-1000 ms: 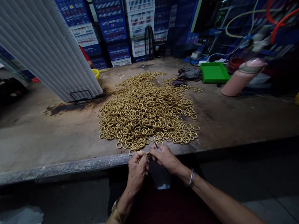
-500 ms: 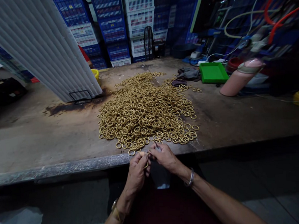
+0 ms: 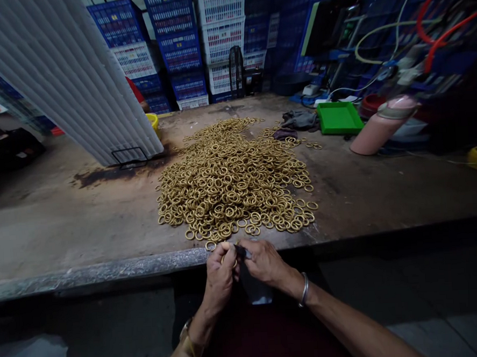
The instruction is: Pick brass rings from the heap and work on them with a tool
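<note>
**A:** Layout, largest item first?

**B:** Desk: worn brown top, dark stain at rear left, metal strip along near edge. On its left rear stands a white ribbed panel, tilted. Behind the desk are stacked crates, blue and white.

**A:** Desk centre?

**B:** Ring pile: brass-coloured rings, loose heap running from mid-desk to near the front edge, w/ strays at its right fringe. Pink cylinder lies on its side, right of pile and well apart. Green tray sits just left of the cylinder, at rear. Grey rag lies beside the tray, touching the pile's far strays.

**A:** Hands, pos. and state?

**B:** Both are at the near desk edge, just below the pile and close together. Left hand: fingers curled and pressed together, pinching a single ring between thumb and forefinger. Right hand: fingers closed on a dark tool, tip pointing at the left hand's ring. Tool type: cannot tell, too small.

**A:** Ring location, exact?

**B:** In the left fingers, at the desk edge, apart from the pile. Ring and tool tip meet or nearly meet; contact not resolvable.

**A:** Wrists?

**B:** Metal bangle on the right wrist, watch strap on the left.
</note>
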The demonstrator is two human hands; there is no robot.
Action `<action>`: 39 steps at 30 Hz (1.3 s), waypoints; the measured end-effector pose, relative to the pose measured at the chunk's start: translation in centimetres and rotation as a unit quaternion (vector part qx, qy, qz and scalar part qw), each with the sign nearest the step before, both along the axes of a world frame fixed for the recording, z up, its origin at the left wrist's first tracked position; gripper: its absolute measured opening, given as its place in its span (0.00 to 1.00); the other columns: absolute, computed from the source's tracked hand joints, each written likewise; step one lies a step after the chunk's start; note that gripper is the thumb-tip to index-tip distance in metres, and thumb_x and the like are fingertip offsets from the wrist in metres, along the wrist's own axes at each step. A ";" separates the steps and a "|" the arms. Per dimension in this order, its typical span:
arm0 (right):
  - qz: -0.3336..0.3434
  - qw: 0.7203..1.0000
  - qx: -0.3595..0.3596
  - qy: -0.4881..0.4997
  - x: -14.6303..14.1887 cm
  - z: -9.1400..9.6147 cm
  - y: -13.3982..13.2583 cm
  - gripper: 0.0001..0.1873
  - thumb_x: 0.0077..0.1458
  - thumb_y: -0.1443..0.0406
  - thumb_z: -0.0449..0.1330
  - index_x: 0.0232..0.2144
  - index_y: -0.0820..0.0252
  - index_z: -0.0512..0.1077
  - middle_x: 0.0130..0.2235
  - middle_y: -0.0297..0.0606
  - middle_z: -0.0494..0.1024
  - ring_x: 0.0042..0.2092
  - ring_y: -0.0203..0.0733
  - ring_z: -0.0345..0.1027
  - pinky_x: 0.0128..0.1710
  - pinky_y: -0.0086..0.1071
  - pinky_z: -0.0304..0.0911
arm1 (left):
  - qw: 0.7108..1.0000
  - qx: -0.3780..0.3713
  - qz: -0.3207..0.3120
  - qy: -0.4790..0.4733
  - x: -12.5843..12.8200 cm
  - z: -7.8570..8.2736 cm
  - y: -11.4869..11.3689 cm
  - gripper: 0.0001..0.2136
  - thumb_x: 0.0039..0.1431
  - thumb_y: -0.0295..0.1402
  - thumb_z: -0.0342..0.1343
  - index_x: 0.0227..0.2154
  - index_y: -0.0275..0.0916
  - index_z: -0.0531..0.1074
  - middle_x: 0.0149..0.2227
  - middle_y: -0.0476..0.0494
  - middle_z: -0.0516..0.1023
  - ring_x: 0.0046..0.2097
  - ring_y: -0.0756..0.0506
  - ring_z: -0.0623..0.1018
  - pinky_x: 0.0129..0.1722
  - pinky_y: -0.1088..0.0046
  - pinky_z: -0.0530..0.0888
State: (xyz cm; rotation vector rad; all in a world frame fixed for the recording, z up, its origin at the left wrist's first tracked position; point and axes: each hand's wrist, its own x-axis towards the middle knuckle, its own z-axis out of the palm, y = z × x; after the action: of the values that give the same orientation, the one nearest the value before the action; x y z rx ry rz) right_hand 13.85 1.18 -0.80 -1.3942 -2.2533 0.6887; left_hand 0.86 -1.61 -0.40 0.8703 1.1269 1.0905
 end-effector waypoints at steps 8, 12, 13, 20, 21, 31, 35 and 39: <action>-0.035 0.991 -0.041 -0.123 0.8 0.6 0.8 0.10 0.49 0.68 0.49 0.33 0.57 0.68 0.29 0.36 0.75 0.31 0.37 0.66 0.27 0.27 0.48 | 1.000 0.001 -0.012 -0.015 -0.1 0.6 -0.9 0.13 0.53 0.43 0.52 0.25 0.37 0.64 0.19 0.54 0.63 0.18 0.57 0.61 0.17 0.82 0.59; -0.086 0.987 -0.007 -0.136 0.9 1.1 1.8 0.12 0.49 0.68 0.50 0.37 0.57 0.67 0.32 0.36 0.75 0.34 0.38 0.67 0.30 0.28 0.49 | 0.986 -0.052 -0.005 -0.161 -0.3 0.8 -1.0 0.12 0.52 0.41 0.54 0.28 0.37 0.64 0.24 0.53 0.65 0.19 0.57 0.62 0.16 0.82 0.59; -0.097 0.987 0.007 -0.127 0.8 1.2 2.1 0.12 0.50 0.68 0.50 0.38 0.57 0.67 0.33 0.36 0.75 0.34 0.38 0.67 0.31 0.28 0.49 | 0.979 -0.069 0.002 -0.192 -0.4 0.7 -0.9 0.12 0.52 0.41 0.55 0.28 0.37 0.64 0.25 0.52 0.66 0.20 0.57 0.62 0.16 0.82 0.59; -0.125 0.979 0.024 -0.157 -1.1 1.3 4.0 0.10 0.55 0.62 0.49 0.37 0.58 0.66 0.35 0.38 0.75 0.37 0.40 0.68 0.31 0.29 0.49 | 0.957 -0.129 0.040 -0.255 -1.2 0.0 -0.4 0.11 0.51 0.38 0.55 0.29 0.34 0.65 0.31 0.44 0.72 0.25 0.54 0.69 0.17 0.82 0.60; -0.120 0.980 0.023 -0.160 -1.3 1.3 4.2 0.10 0.55 0.62 0.49 0.37 0.58 0.66 0.36 0.38 0.75 0.37 0.40 0.68 0.31 0.29 0.49 | 0.955 -0.133 0.045 -0.261 -1.3 0.0 -0.3 0.11 0.50 0.38 0.56 0.29 0.34 0.65 0.30 0.45 0.72 0.25 0.54 0.69 0.17 0.82 0.60; -0.118 0.976 0.021 -0.184 -2.2 1.3 5.0 0.09 0.54 0.66 0.47 0.34 0.57 0.67 0.34 0.38 0.76 0.36 0.39 0.69 0.30 0.30 0.49 | 0.938 -0.154 0.029 -0.311 -1.8 -0.7 0.1 0.09 0.46 0.35 0.59 0.26 0.34 0.68 0.27 0.47 0.68 0.27 0.53 0.69 0.17 0.83 0.58; -0.113 0.975 0.014 -0.190 -2.1 1.3 5.0 0.10 0.55 0.66 0.47 0.35 0.57 0.68 0.35 0.39 0.76 0.36 0.39 0.68 0.30 0.30 0.49 | 0.945 -0.144 0.034 -0.292 -1.7 -0.5 0.3 0.11 0.43 0.34 0.61 0.24 0.34 0.66 0.28 0.47 0.68 0.27 0.53 0.68 0.17 0.83 0.57; -0.103 0.977 0.012 -0.187 -2.0 1.2 5.0 0.11 0.55 0.66 0.46 0.35 0.56 0.68 0.37 0.38 0.76 0.36 0.38 0.68 0.30 0.30 0.49 | 0.946 -0.155 0.044 -0.281 -1.5 -0.4 0.5 0.13 0.42 0.34 0.62 0.25 0.35 0.63 0.27 0.50 0.67 0.25 0.55 0.66 0.16 0.85 0.55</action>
State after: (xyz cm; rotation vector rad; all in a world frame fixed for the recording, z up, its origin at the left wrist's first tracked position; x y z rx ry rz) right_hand 11.83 6.18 0.43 -1.8403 -2.3275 0.3521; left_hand -0.63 -1.08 -0.76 0.2326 0.8248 1.1021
